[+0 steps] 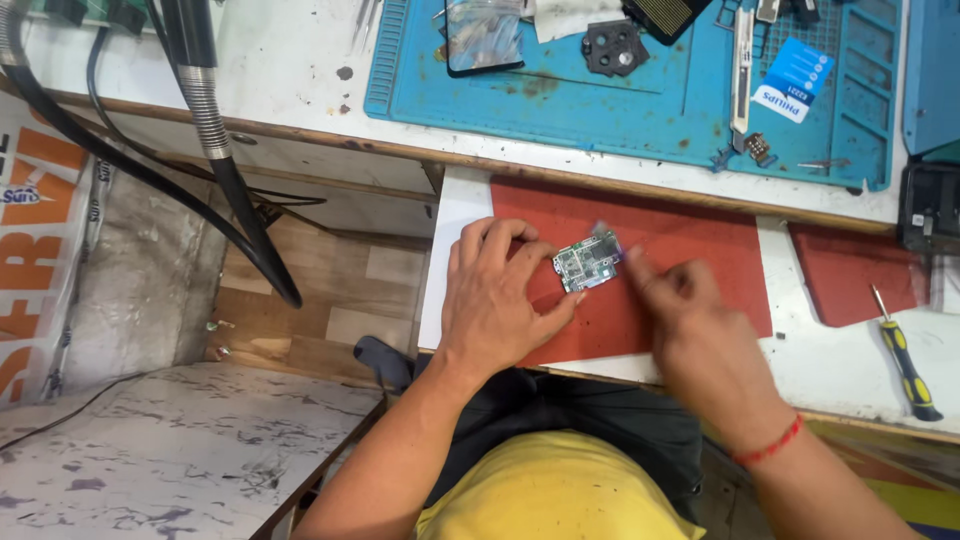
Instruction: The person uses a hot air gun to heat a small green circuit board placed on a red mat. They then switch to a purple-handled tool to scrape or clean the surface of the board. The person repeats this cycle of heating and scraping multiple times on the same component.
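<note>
Now, frame ctr: our left hand pinches circuit board on red mat; right hand blurred, grip can't tell.

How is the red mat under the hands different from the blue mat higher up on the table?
The red mat is plain and flat, while the blue mat has raised edges and small compartments. The red mat carries only the small green circuit board, steadied by the left hand and touched by the right hand; the blue mat is cluttered with tools and parts. Both lie on white surfaces.
</note>
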